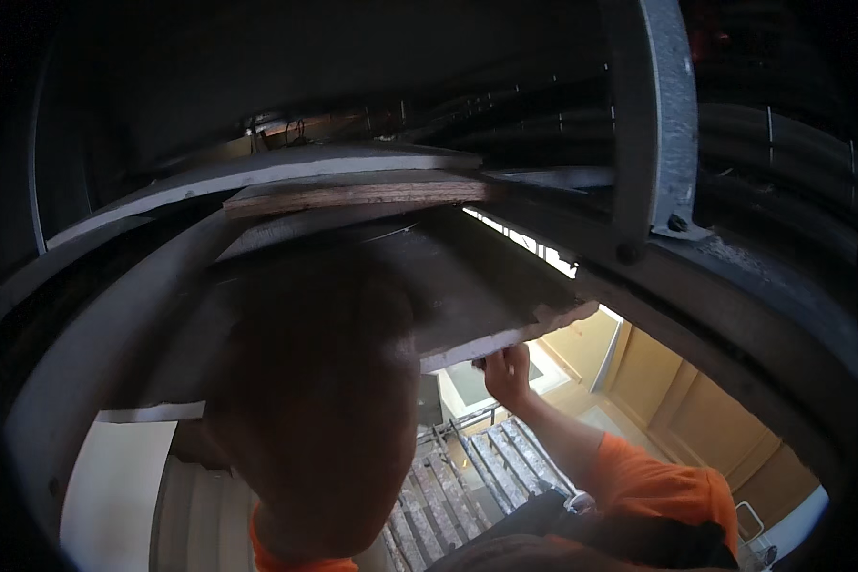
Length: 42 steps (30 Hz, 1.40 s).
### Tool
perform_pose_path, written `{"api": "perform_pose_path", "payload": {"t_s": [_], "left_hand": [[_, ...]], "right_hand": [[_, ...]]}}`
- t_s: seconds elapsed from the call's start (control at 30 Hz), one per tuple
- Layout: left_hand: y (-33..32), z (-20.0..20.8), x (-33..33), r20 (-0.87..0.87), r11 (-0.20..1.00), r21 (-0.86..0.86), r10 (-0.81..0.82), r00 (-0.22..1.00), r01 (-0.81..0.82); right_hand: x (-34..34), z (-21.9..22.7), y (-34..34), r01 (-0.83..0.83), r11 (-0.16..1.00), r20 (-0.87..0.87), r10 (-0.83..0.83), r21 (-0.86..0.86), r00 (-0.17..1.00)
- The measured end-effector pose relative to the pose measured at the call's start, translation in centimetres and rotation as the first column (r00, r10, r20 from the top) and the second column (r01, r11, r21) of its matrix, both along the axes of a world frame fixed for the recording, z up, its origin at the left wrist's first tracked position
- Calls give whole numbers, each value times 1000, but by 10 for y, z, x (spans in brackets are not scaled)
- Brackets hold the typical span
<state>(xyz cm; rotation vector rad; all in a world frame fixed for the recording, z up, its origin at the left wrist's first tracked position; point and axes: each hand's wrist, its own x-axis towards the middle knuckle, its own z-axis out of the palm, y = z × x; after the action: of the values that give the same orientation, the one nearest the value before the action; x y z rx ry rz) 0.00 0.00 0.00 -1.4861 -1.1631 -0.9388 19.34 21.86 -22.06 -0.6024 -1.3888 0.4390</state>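
Board (pixel 477 286), mid-scene, seems stiff, fairly heavy, brittle-edged; best supported along its near edge, where the right hand (pixel 507 375) sits curled, its hold unclear. The shadowed left hand's (pixel 372 310) state I cannot tell.

Right grip (pixel 508 378) at edge of panel (pixel 477 296); left arm (pixel 324 419) shadowed.

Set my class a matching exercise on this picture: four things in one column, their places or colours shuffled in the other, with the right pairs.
Column one:
1. Right hand
2. Right sleeve
3. Slatted platform
4. Metal strut

Column two:
A. Upper right of the picture
B. Below, seen through the opening
C. At the pale edge of the panel
D. Bright orange

Right pairs: 1-C, 2-D, 3-B, 4-A
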Motion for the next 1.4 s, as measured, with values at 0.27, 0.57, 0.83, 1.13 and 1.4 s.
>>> {"api": "perform_pose_path", "payload": {"t_s": [0.27, 0.57, 0.83, 1.13, 1.4], "left_hand": [[-5, 0, -3, -50, 984, 82, -156, 986, 160], [16, 21, -3, -28, 995, 55, -85, 996, 87], [-5, 3, 4, 30, 997, -25, -67, 997, 68], [-7, 4, -3, 2, 995, -38, -92, 996, 92], [-7, 7, -3, -24, 992, -93, -86, 996, 83]], "right_hand": [[-24, 45, 7, -157, 982, -59, 151, -101, 987], [-25, 97, 36, -241, 967, -122, 231, -76, 965], [-10, 80, 9, -294, 949, -169, 273, -112, 947], [-76, 103, 24, -411, 906, -259, 374, -103, 890], [-99, 124, 32, -452, 891, -326, 412, -54, 851]]}}
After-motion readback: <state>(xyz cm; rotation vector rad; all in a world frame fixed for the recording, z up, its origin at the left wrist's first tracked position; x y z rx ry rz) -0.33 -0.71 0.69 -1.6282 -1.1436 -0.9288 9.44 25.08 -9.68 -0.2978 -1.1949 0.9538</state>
